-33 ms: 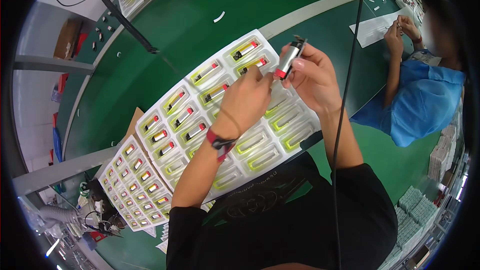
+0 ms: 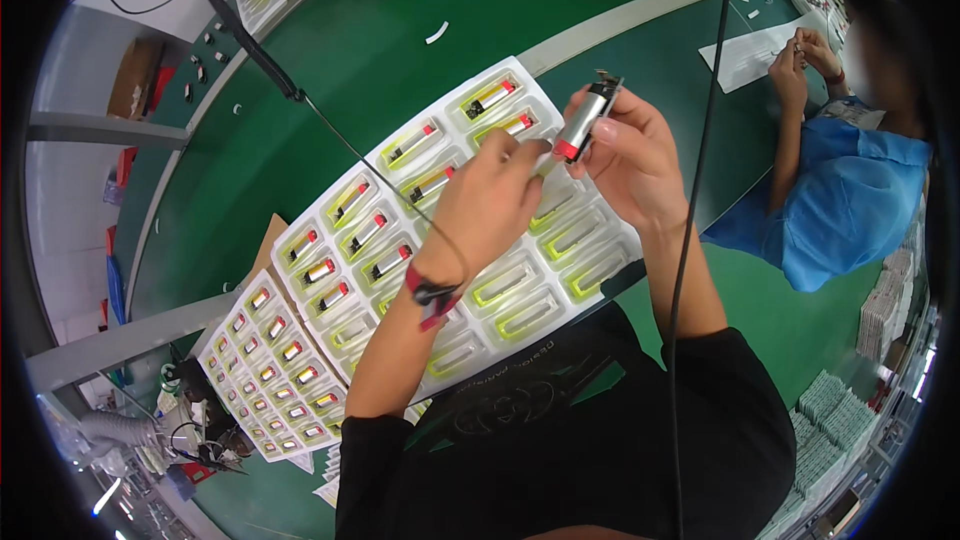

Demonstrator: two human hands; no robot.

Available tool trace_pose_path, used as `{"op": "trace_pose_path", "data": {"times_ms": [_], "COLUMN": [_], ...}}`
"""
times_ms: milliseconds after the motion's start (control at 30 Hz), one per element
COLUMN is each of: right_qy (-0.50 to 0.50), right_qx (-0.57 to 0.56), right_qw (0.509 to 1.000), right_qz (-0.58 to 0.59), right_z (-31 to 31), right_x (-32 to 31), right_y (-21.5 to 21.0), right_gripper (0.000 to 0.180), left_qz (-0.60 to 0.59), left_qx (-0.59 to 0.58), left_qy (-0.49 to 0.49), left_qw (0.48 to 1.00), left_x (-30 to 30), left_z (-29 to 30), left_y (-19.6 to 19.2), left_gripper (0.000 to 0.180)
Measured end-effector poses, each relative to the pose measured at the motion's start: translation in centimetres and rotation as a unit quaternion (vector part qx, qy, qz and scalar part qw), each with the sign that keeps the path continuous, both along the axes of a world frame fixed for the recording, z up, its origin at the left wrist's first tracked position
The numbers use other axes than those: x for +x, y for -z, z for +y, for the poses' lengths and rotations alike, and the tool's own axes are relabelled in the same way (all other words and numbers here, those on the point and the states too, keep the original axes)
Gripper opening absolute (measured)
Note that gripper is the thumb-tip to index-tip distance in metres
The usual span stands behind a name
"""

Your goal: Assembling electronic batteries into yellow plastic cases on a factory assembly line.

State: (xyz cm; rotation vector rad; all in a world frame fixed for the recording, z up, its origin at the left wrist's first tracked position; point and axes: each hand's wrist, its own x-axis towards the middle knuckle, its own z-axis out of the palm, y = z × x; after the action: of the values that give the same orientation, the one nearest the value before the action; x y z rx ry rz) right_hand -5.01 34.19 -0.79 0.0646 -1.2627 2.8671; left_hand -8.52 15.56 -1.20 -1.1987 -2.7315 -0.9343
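My right hand, at the right end of the large white moulded tray, holds a silver battery-like cylinder between thumb and fingers. Its red end points down toward my left hand, and small dark parts with thin metal show at its upper end. My left hand hovers over the tray with fingertips drawn together close to the red end; what they pinch, if anything, is too blurred to make out. A dark red and black strap circles my left wrist. Similar red-ended cylinders lie in several yellow-lined tray slots; other slots are bare.
A second white tray with similar cylinders sits at the lower left. A thin cord runs from a black coiled cable to my left wrist. Another black cable hangs before my right arm. A co-worker in blue works at the right.
My left hand has drawn slightly left, away from the red end. My right hand has shifted a little right with the cylinder. The thin cord now shows stretched toward my left wrist.
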Motion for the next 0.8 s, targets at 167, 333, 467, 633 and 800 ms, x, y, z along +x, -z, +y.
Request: {"op": "trace_pose_path", "data": {"times_ms": [167,333,467,633,800], "right_qy": [-0.032,-0.114,-0.118,-0.153,-0.105], "right_qx": [-0.06,-0.067,-0.035,-0.033,0.126], "right_qw": [0.997,0.99,0.989,0.985,0.986], "right_qz": [0.031,-0.037,-0.076,-0.078,-0.044], "right_z": [-1.1,-3.1,-4.5,-4.4,-5.1], "right_x": [1.6,2.6,3.1,3.7,4.3], "right_y": [-1.3,-3.4,-4.0,-4.3,-5.3], "right_gripper": [0.037,0.044,0.044,0.041,0.035], "left_qz": [-0.333,-0.556,-0.467,-0.489,-0.466], "left_qx": [0.311,0.515,0.537,0.548,0.589], "left_qy": [-0.074,-0.034,0.006,-0.028,-0.018], "left_qw": [0.887,0.651,0.702,0.678,0.66], "left_x": [1.7,3.3,5.0,4.8,4.8], "left_z": [-3.3,-7.1,-6.2,-7.2,-8.1], "left_y": [-2.7,-1.3,-0.9,-1.2,-0.8], "left_gripper": [0.038,0.047,0.049,0.04,0.042]}}
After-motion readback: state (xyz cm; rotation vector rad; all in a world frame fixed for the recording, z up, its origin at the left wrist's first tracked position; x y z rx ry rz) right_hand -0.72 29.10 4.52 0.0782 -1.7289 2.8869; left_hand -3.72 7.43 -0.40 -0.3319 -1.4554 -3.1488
